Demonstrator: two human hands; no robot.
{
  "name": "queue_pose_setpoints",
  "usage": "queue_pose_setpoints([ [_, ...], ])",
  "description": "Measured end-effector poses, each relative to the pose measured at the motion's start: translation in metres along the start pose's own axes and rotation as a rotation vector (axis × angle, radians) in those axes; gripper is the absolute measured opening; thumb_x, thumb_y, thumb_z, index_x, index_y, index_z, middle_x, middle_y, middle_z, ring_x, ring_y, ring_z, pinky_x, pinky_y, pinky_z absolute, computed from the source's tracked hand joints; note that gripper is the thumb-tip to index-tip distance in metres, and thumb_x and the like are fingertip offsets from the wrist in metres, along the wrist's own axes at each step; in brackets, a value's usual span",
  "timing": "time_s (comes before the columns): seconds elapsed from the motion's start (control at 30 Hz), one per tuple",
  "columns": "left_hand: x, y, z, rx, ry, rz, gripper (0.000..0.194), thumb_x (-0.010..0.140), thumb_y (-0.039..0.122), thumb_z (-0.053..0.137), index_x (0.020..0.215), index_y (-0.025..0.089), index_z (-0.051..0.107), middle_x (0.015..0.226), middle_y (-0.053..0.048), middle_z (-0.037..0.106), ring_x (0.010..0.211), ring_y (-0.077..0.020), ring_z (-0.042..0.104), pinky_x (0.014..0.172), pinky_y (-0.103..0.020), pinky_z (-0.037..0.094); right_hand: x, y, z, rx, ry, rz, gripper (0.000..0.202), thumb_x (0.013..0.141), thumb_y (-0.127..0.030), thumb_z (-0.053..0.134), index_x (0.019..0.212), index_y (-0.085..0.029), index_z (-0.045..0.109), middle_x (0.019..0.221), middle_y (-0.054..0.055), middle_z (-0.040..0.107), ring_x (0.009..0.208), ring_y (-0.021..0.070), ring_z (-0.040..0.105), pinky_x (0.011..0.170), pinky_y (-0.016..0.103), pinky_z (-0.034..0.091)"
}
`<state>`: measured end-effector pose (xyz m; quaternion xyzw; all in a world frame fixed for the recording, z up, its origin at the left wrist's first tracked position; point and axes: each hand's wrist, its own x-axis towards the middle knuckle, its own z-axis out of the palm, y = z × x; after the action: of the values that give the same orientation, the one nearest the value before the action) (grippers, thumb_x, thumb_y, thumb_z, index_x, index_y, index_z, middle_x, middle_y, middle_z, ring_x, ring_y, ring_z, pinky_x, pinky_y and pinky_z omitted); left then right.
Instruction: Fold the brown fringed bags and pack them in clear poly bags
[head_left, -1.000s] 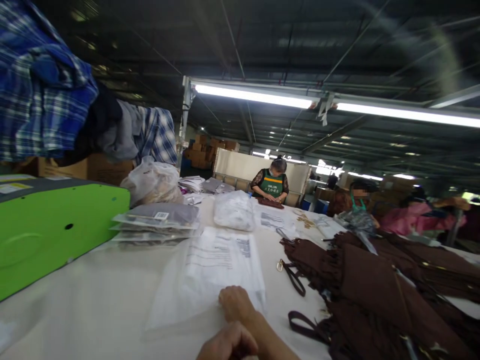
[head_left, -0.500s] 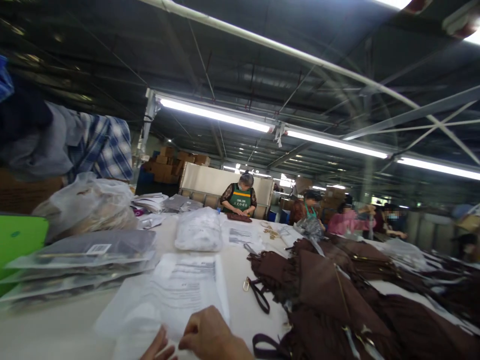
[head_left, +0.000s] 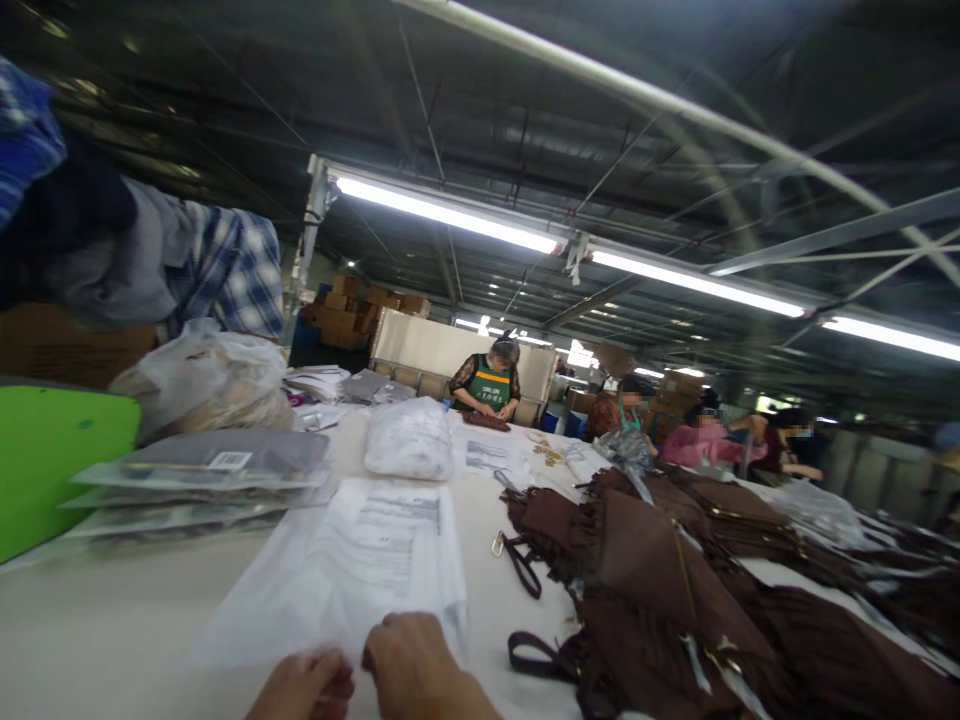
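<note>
A translucent plastic bag [head_left: 360, 560] with printed text lies flat on the table before me. My left hand [head_left: 304, 688] is closed, thumb and fingers pinched together at the bag's near edge. Beside it, my right hand [head_left: 420, 665] is curled with its knuckles up, its fingertips on the same near edge. Just what lies between the fingertips is partly hidden. To the right of my hands spreads a heap of brown fringed handbags [head_left: 660, 570], with a wrist strap [head_left: 521, 570] sticking out toward the bag.
Packed goods in clear bags [head_left: 225, 470] are stacked at left, beside a green panel [head_left: 60, 470]. A white bundle [head_left: 409, 440] sits beyond the printed bag, near gold-coloured hardware [head_left: 547, 450]. A co-worker [head_left: 487, 385] in a green apron works across the table; others sit at right.
My left hand's fingers, stretched out before, are now curled in. The near part of the printed bag lies flatter. The view has shifted slightly, moving the scene to the right.
</note>
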<state>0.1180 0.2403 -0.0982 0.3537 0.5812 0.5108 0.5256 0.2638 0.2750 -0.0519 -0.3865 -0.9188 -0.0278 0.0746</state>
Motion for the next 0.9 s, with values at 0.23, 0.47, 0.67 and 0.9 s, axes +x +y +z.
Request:
queue_pose_setpoints([
  [0.23, -0.01, 0.012, -0.01, -0.077, 0.166, 0.024, 0.022, 0.063, 0.039, 0.055, 0.067, 0.018, 0.06, 0.068, -0.006, 0.069, 0.067, -0.0213, 0.067, 0.061, -0.03, 0.047, 0.0, -0.023, 0.016, 0.066, 0.076, 0.008, 0.038, 0.072, -0.02, 0.078, 0.105, -0.019, 0.058, 0.104, 0.007, 0.067, 0.09, 0.0281, 0.064, 0.077, 0.039, 0.051],
  [0.47, -0.02, 0.015, -0.02, -0.125, 0.209, 0.068, 0.026, 0.058, 0.043, 0.058, 0.068, 0.019, 0.062, 0.077, -0.007, 0.071, 0.079, -0.0258, 0.068, 0.067, -0.034, 0.049, 0.003, -0.027, 0.021, 0.054, 0.146, 0.004, 0.014, 0.087, -0.01, 0.057, 0.096, -0.021, 0.06, 0.092, 0.003, 0.069, 0.084, 0.0213, 0.065, 0.073, 0.031, 0.05],
  [0.67, -0.001, 0.018, -0.021, -0.174, 0.152, 0.049, 0.022, 0.054, 0.04, 0.066, 0.059, 0.021, 0.055, 0.069, -0.004, 0.066, 0.088, -0.0286, 0.068, 0.067, -0.032, 0.052, 0.012, -0.035, 0.017, 0.018, 0.103, 0.027, 0.015, 0.081, -0.019, 0.064, 0.095, -0.019, 0.063, 0.095, 0.007, 0.07, 0.087, 0.0262, 0.067, 0.074, 0.037, 0.054],
  [0.9, 0.012, 0.004, -0.024, -0.177, 0.156, -0.034, 0.049, 0.045, 0.042, 0.081, 0.082, 0.016, 0.062, 0.097, -0.014, 0.071, 0.089, -0.0315, 0.07, 0.064, -0.034, 0.055, 0.019, -0.021, 0.011, 0.03, 0.07, 0.137, 0.022, 0.074, -0.007, 0.057, 0.091, -0.017, 0.068, 0.091, 0.009, 0.072, 0.085, 0.026, 0.069, 0.072, 0.035, 0.055],
])
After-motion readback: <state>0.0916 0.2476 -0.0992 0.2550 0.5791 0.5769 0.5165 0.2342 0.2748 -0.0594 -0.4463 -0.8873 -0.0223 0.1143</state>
